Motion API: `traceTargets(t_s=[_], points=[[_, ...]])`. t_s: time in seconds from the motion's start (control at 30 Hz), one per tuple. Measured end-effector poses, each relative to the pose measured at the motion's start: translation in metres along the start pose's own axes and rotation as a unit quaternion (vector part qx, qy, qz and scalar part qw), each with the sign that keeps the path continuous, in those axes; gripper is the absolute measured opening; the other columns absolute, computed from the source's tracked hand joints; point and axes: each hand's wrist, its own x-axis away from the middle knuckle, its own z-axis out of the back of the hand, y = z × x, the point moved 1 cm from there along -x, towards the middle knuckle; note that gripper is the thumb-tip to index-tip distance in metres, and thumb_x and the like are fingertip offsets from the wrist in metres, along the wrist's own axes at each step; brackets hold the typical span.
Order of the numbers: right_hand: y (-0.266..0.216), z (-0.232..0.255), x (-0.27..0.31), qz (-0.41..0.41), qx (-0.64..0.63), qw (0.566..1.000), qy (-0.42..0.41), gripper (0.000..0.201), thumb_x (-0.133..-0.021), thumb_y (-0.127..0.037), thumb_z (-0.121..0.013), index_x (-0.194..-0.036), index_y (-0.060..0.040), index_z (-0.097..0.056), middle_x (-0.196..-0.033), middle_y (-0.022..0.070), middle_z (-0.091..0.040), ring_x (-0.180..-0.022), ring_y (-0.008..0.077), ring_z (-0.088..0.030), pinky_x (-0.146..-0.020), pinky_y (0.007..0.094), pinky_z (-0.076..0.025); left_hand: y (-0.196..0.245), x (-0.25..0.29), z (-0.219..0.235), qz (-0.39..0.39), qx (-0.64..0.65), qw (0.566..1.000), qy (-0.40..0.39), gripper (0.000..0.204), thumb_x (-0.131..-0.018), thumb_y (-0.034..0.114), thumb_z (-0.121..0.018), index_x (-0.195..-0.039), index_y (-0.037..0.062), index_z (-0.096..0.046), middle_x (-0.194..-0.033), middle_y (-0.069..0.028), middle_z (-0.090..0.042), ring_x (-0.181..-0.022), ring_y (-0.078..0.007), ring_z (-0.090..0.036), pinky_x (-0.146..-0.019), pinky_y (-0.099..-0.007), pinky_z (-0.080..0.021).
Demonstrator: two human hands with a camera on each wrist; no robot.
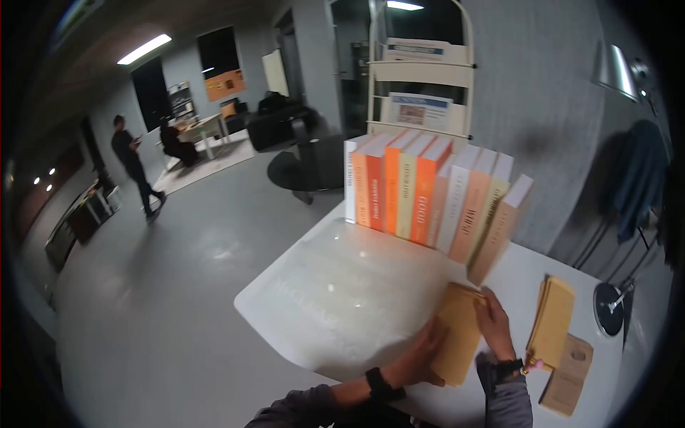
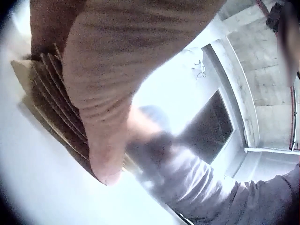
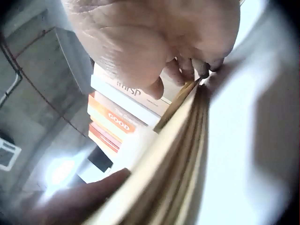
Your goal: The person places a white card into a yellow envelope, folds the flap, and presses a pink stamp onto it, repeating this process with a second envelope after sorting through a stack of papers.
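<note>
A stack of yellow-brown paper envelopes (image 1: 459, 335) stands between both hands over the near side of the white table. My left hand (image 1: 428, 353) grips the stack along its left side, thumb and palm against it. At the far right corner, my right hand (image 1: 496, 324) holds the stack with its fingertips bent over the end. In the right wrist view the layered edges of the envelopes (image 3: 183, 154) run from the right fingers (image 3: 185, 70) down toward the left hand. The left wrist view shows the same layers (image 2: 58, 98) beside the left palm (image 2: 105, 93); its fingers are mostly hidden.
A row of upright books (image 1: 421, 189) lines the table's far side, the last one leaning. Left lies a glossy translucent sheet (image 1: 335, 285). More yellow envelopes (image 1: 553, 321), a brown paper piece (image 1: 569, 374) and a lamp's round black base (image 1: 609, 309) are right. A person (image 1: 132, 164) stands far off.
</note>
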Motion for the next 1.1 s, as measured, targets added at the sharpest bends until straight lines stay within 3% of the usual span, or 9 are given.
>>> traceTargets(t_s=[0.13,0.23,0.27,0.4,0.57,0.7,0.83,1.0,1.1], points=[[-0.023,-0.006,0.02,0.023,-0.106,0.993,-0.051,0.06,-0.098,-0.02,-0.059,-0.148,0.0011,-0.034,-0.133,0.0169,-0.055,-0.115,0.0205,-0.055,-0.1,0.0295,-0.043,-0.005,-0.001,-0.005,0.03,0.047,0.998,0.007,0.124,-0.051,0.021,-0.094,-0.15,-0.0047,-0.023,-0.156,-0.0364,-0.004,-0.147,-0.0475,-0.014,-0.119,-0.044,-0.025],[-0.008,-0.016,0.043,0.052,0.075,0.996,-0.019,0.063,-0.099,-0.021,-0.058,-0.148,0.005,-0.03,-0.147,0.0232,-0.043,-0.136,0.0278,-0.044,-0.11,0.034,-0.036,-0.006,-0.006,-0.01,0.033,0.009,0.999,0.001,0.121,-0.052,0.025,-0.093,-0.146,-0.011,-0.026,-0.154,-0.0378,-0.012,-0.146,-0.0472,-0.016,-0.121,-0.0432,-0.023],[-0.011,-0.015,0.052,0.061,0.102,0.991,-0.062,0.062,-0.099,-0.02,-0.055,-0.146,0.0104,-0.029,-0.154,0.0289,-0.03,-0.146,0.0399,-0.027,-0.116,0.0427,-0.028,-0.008,-0.007,-0.014,0.027,-0.014,1.0,-0.001,0.118,-0.052,0.028,-0.093,-0.143,-0.0137,-0.03,-0.153,-0.0378,-0.015,-0.145,-0.0479,-0.018,-0.121,-0.0433,-0.022],[-0.019,-0.015,0.069,0.112,0.29,0.942,-0.124,0.062,-0.098,-0.02,-0.051,-0.143,0.0158,-0.028,-0.154,0.0341,-0.022,-0.142,0.0548,-0.019,-0.116,0.0531,-0.025,0.024,-0.019,0.002,0.023,-0.209,0.972,-0.109,0.105,-0.056,0.047,-0.087,-0.126,-0.0211,-0.046,-0.144,-0.0371,-0.032,-0.14,-0.0494,-0.025,-0.12,-0.0458,-0.021],[-0.031,-0.005,0.083,0.124,0.31,0.93,-0.155,0.059,-0.097,-0.02,-0.052,-0.141,0.0137,-0.033,-0.151,0.033,-0.028,-0.138,0.0545,-0.026,-0.115,0.0531,-0.027,0.019,-0.02,-0.004,-0.036,-0.329,0.936,-0.118,0.103,-0.058,0.064,-0.076,-0.116,-0.0193,-0.056,-0.133,-0.0336,-0.046,-0.136,-0.0488,-0.03,-0.119,-0.051,-0.022],[-0.044,0.008,0.104,0.129,0.338,0.911,-0.196,0.06,-0.095,-0.017,-0.054,-0.141,0.0143,-0.033,-0.149,0.034,-0.033,-0.137,0.0514,-0.032,-0.113,0.0508,-0.03,0.004,-0.012,-0.014,-0.131,-0.27,0.954,0.005,0.084,-0.07,0.057,-0.07,-0.116,-0.0129,-0.06,-0.127,-0.0248,-0.053,-0.136,-0.0462,-0.032,-0.118,-0.0508,-0.026],[-0.04,0.011,0.112,0.162,0.325,0.914,-0.183,0.052,-0.093,-0.014,-0.056,-0.136,0.0113,-0.043,-0.145,0.0314,-0.039,-0.134,0.0516,-0.036,-0.112,0.0502,-0.031,-0.001,-0.017,-0.026,-0.142,-0.323,0.935,0.037,0.048,-0.082,0.04,-0.063,-0.105,-0.0017,-0.066,-0.118,-0.0168,-0.057,-0.128,-0.0424,-0.04,-0.111,-0.0507,-0.033],[-0.049,0.016,0.132,0.233,0.282,0.916,-0.165,0.04,-0.093,-0.017,-0.058,-0.124,0.0069,-0.057,-0.133,0.0245,-0.054,-0.127,0.0391,-0.048,-0.114,0.0483,-0.033,0.014,-0.016,-0.003,-0.197,-0.353,0.915,0.0,0.025,-0.077,0.033,-0.062,-0.089,0.0137,-0.071,-0.105,-0.0117,-0.057,-0.107,-0.0366,-0.052,-0.099,-0.0506,-0.039],[-0.052,0.028,0.142,0.267,0.34,0.874,-0.22,0.038,-0.093,-0.023,-0.063,-0.124,-0.0004,-0.061,-0.142,0.0131,-0.052,-0.134,0.0338,-0.045,-0.115,0.0415,-0.036,0.0,-0.021,0.002,-0.183,-0.316,0.929,-0.059,0.029,-0.082,0.034,-0.064,-0.104,0.015,-0.065,-0.113,-0.0145,-0.056,-0.113,-0.0395,-0.051,-0.097,-0.0557,-0.04]])
